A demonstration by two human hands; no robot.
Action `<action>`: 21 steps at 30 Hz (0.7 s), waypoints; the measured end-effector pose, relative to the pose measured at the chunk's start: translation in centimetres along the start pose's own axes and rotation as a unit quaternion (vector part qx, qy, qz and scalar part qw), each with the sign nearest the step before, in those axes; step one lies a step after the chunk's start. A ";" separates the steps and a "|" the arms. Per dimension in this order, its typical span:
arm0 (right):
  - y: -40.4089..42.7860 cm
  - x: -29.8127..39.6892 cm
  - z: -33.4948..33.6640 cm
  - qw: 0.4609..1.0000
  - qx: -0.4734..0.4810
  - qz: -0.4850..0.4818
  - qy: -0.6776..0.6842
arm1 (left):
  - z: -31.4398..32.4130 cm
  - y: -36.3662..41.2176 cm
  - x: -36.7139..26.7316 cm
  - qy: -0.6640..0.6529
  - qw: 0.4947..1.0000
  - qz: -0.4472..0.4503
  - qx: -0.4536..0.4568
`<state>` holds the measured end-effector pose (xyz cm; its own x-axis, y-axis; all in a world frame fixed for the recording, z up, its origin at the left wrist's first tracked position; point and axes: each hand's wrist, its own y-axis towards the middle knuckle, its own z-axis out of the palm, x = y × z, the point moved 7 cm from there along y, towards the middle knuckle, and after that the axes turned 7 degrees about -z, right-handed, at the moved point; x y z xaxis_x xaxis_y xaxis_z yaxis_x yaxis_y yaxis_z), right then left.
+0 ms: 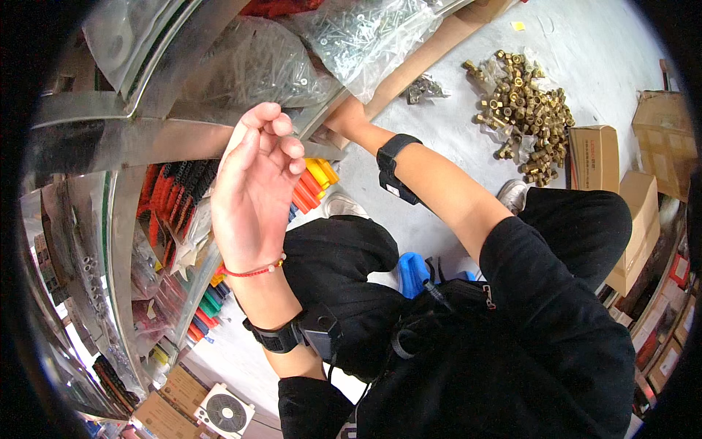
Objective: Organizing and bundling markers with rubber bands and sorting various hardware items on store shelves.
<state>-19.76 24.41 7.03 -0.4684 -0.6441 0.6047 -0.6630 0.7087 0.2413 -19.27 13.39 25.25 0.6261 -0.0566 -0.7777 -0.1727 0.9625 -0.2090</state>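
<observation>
My left hand (255, 181) is raised in front of the metal shelving, palm up with the fingers loosely curled. Nothing shows in its palm. My right hand (346, 114) reaches in at the shelf's front edge (323, 112). Its fingers are hidden behind a clear plastic bag of screws (367, 41), so what they touch cannot be seen. Another clear bag (263, 63), also with screws in it, lies on the same shelf beyond my left hand. Below the shelf, red and yellow plastic tubes or sleeves (312, 184) stick out just past my left fingers.
Brass fittings (521, 110) lie heaped on the grey floor, near a small pile of dark metal parts (424, 89). Cardboard boxes (595, 159) stand at right. A box fan (226, 410) is at lower left. Beneath me is a blue stool (412, 274).
</observation>
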 end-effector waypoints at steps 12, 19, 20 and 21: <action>0.2 -7.3 0.9 0.992 -0.119 0.023 0.040 | -0.1 0.2 0.0 0.007 0.999 0.007 -0.031; 1.4 -9.5 -3.5 0.987 -0.158 0.029 0.004 | 0.1 0.1 0.2 -0.005 1.000 -0.008 -0.020; 1.5 -10.6 -3.3 0.992 -0.108 0.067 -0.014 | 0.3 0.1 0.3 -0.010 1.000 -0.014 -0.012; 1.6 -10.9 -3.6 0.992 -0.109 0.069 -0.013 | 0.3 0.2 0.3 -0.008 1.000 -0.016 -0.011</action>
<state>-13.66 33.61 3.54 -0.5632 -0.5417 0.6239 -0.4512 0.8342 0.3170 -18.86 13.64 25.14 0.6443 -0.0835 -0.7602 -0.1683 0.9542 -0.2474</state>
